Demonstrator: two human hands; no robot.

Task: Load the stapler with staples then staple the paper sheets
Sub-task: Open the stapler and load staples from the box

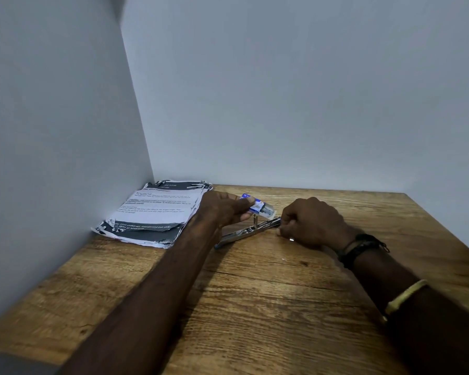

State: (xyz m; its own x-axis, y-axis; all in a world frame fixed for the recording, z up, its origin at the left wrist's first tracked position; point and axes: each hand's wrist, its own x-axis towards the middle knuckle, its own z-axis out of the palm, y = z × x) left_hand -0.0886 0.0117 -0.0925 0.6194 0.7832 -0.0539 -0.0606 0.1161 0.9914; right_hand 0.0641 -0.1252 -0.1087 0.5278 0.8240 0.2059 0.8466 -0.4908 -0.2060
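A silver metal stapler [244, 232] lies flat and folded open on the wooden table [255, 307]. My left hand [225, 209] holds a small blue and white staple box [259, 207] just above the stapler, its inner tray slid partway out to the right. My right hand [313, 223] rests on the table with its fingers closed on the stapler's right end. A stack of printed paper sheets [157, 212] with torn black borders lies in the back left corner, beside my left hand.
White walls close the table in at the left and at the back. The table's right edge runs diagonally at the far right. Dark and yellow bracelets sit on my right wrist and forearm.
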